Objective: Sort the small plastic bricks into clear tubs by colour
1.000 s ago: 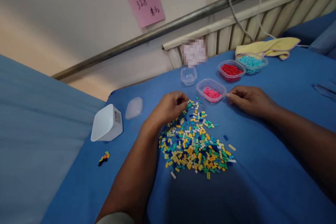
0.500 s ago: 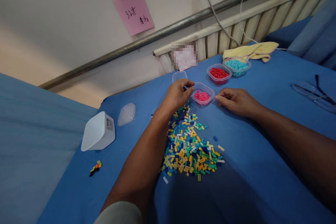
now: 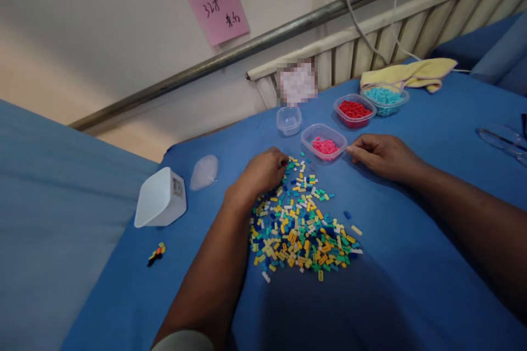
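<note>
On the blue cloth is a loose heap of small building bricks (image 3: 307,230), yellow, green, blue and white. My left hand (image 3: 267,171) is down at the heap's far left edge with its fingers curled among the bricks; its palm side is hidden, so what the fingers hold does not show. Beyond the heap stands a clear plastic tub (image 3: 307,148) with pink bricks (image 3: 325,146) inside. My right hand (image 3: 381,156) rests on the cloth at this tub's right side, thumb and forefinger closed at its rim.
Behind stand a small clear tub (image 3: 289,120), a tub of red bricks (image 3: 354,111) and a tub of light blue ones (image 3: 383,98) near a yellow cloth (image 3: 411,72). Leftward are a white box (image 3: 161,200), a clear lid (image 3: 205,172) and several dark and coloured pieces (image 3: 156,254). Glasses (image 3: 500,138) lie right.
My left hand has moved from above the pink bricks' tub back and down to the heap's far edge. My right hand stays at the tub's rim. The view has shifted slightly.
</note>
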`<state>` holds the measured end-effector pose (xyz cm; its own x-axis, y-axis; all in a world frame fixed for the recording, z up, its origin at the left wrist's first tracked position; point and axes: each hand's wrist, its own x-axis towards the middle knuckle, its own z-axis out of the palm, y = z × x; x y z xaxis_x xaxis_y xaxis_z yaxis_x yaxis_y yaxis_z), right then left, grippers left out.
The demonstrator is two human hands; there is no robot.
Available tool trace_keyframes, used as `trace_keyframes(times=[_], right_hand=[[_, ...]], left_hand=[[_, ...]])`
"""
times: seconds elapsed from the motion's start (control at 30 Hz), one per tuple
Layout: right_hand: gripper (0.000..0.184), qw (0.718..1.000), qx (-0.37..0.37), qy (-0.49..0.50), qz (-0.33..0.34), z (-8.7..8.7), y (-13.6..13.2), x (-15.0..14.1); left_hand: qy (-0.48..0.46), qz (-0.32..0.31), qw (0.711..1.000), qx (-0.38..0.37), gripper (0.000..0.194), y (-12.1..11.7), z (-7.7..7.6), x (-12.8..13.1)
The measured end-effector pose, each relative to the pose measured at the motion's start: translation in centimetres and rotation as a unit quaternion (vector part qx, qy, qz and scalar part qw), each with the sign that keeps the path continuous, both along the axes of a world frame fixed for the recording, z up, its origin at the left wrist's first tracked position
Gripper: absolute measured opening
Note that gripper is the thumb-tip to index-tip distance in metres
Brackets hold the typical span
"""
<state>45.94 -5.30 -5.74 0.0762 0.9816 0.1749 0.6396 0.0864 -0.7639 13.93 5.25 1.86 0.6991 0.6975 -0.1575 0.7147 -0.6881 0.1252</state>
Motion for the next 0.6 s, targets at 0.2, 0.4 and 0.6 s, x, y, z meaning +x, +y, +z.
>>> trace_keyframes(times=[0.2, 0.4, 0.6], right_hand=[[0.045, 1.0, -0.013, -0.004, -0.005, -0.03, -0.17, 0.09], [0.047, 1.0, -0.004, -0.008, -0.006, -0.08, -0.43, -0.03], [0.05, 1.0, -0.017, -0.014, -0.006, 0.03, -0.51, 0.07]], left_hand=[[0.015, 0.004, 1.0, 0.002, 0.039, -0.17, 0.0, 0.18], [0.037, 0.017, 0.999, 0.002, 0.032, 0.07, 0.26, -0.13], [0.037, 0.006, 0.999, 0.011, 0.025, -0.72, 0.33, 0.38]])
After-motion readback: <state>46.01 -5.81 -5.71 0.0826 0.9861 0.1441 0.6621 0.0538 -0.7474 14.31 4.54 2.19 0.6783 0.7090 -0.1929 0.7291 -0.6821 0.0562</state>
